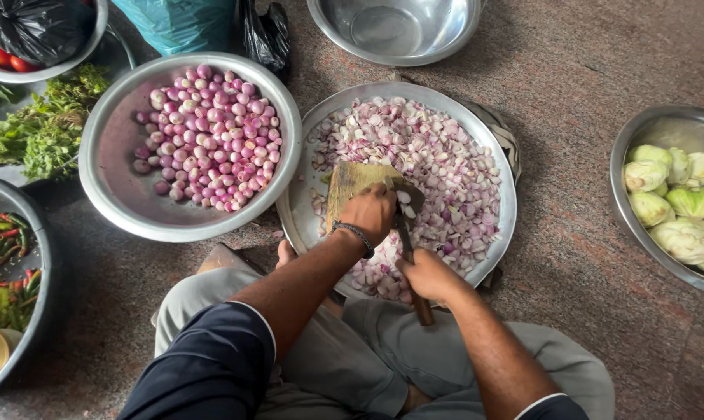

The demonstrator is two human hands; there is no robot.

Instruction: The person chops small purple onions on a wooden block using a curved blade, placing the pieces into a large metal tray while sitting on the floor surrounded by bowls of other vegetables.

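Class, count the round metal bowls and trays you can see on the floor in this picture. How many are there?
6: top-left corner bowl, whole-onion bowl, chopped-onion tray, bare bowl at top, cabbage bowl, chilli bowl far left. Others may lie out of frame.

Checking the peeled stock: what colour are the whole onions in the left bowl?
Pinkish purple, some paler, in the whole onions piled in the steel bowl; head view shows it best.

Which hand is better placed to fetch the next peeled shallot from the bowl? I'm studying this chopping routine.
Probably the left hand: it rests on the wooden board, on the side nearest the bowl of whole shallots. The right hand grips the knife.
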